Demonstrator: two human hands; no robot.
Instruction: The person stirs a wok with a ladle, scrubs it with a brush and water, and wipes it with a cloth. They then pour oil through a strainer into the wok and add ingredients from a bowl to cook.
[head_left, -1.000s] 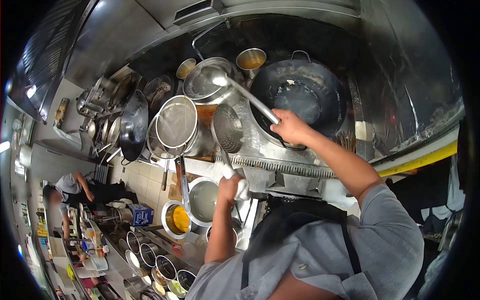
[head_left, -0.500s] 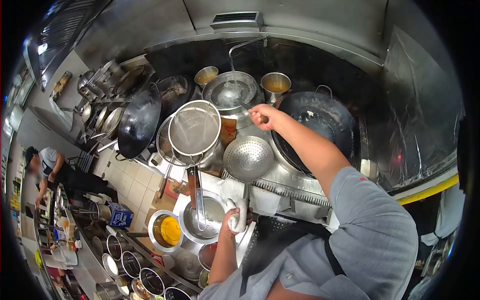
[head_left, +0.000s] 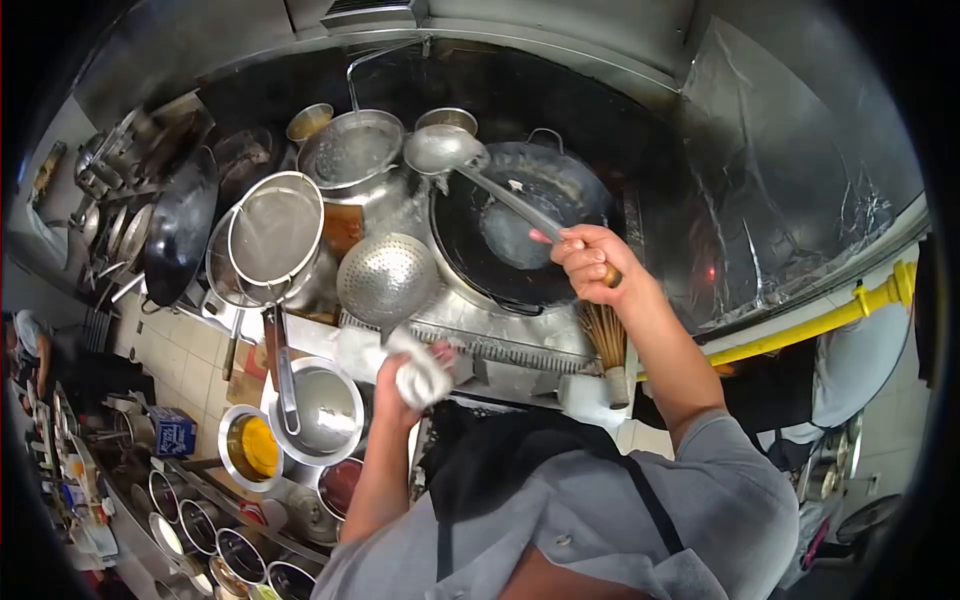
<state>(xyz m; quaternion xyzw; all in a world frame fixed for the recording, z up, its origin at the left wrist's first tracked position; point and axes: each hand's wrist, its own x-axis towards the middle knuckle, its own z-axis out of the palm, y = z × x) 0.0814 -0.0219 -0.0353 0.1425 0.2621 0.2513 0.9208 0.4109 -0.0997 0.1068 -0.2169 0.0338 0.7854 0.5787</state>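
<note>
My right hand (head_left: 592, 262) is closed around the handle of a ladle (head_left: 447, 150), whose wet bowl hangs over the left rim of a large black wok (head_left: 575, 185). Water lies in the bottom of the wok, and a small pale scrap sticks to its inside. Lower down, my left hand (head_left: 398, 385) holds a bunched white cloth (head_left: 424, 382), both slightly blurred. Just beyond that cloth rests a perforated skimmer (head_left: 388, 275), its handle pointing toward my left hand. Behind the skimmer stands a pot of water (head_left: 352, 180) under a bent tap (head_left: 350, 80).
Mesh strainers (head_left: 277, 226) lie left of the skimmer. Below them are a steel basin (head_left: 345, 440) and a bowl of yellow liquid (head_left: 232, 470). A bamboo brush (head_left: 604, 340) stands at the stove's front right, near a yellow pipe (head_left: 800, 325). Another person (head_left: 40, 345) is far left.
My right hand has brought the ladle from the water pot rightward to the wok's rim. My left hand and cloth have shifted near the skimmer's handle. The whole view has swung right.
</note>
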